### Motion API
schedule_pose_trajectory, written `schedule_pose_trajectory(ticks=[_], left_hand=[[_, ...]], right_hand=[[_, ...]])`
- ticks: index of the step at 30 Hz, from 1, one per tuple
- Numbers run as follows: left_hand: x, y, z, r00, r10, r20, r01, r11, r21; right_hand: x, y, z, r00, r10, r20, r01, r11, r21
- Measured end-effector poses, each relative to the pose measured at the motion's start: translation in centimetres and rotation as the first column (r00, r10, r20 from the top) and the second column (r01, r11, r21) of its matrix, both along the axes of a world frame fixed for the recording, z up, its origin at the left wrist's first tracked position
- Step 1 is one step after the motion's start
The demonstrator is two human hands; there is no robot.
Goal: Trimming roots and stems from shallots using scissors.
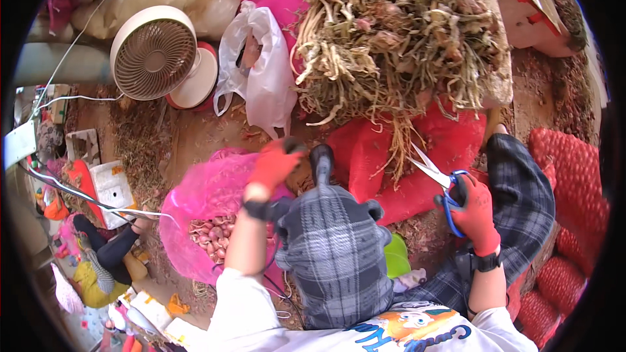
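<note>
In my right hand (476, 215), gloved in red with dark fingers, is a pair of scissors (432, 168) with blue handles. Their blades are spread and point up and left, close to dry stalks hanging over a red mesh sack (417, 186). My left hand (275, 164), in a matching glove, is over the far edge of a pink mesh bag (189, 199). Motion smears its fingers, so I cannot make out any hold. Inside the pink bag lie many small reddish shallots (212, 238). Ahead, a large heap of dried shallot plants (404, 39) covers a raised board.
A white fan (156, 52) and a white plastic bag (257, 58) stand at the far left. Filled red mesh sacks (570, 189) line the right side. Another person (98, 261) sits at the left, near a white cable (98, 199). Something bright green (396, 257) lies beside my leg.
</note>
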State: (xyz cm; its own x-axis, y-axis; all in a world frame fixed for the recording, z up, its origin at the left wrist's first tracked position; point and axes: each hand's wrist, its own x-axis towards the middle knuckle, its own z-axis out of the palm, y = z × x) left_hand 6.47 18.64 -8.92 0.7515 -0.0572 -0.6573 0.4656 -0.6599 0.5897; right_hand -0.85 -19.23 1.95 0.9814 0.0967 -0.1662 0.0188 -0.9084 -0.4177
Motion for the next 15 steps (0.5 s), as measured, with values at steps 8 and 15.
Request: schedule_pose_trajectory(ticks=[8, 15], left_hand=[[-0.7, -3.0, -16.5, 0.994, -0.098, 0.042, 0.066, 0.873, 0.482], [-1.2, 2.0, -13.3, 0.945, 0.248, 0.214, -0.239, 0.969, -0.067]], right_hand=[[-0.4, -1.6, -1.3, 0.993, 0.047, -0.108, -0.048, 0.999, -0.007], [-0.4, -0.8, -0.4, 0.996, 0.086, 0.024, -0.085, 0.996, -0.032]])
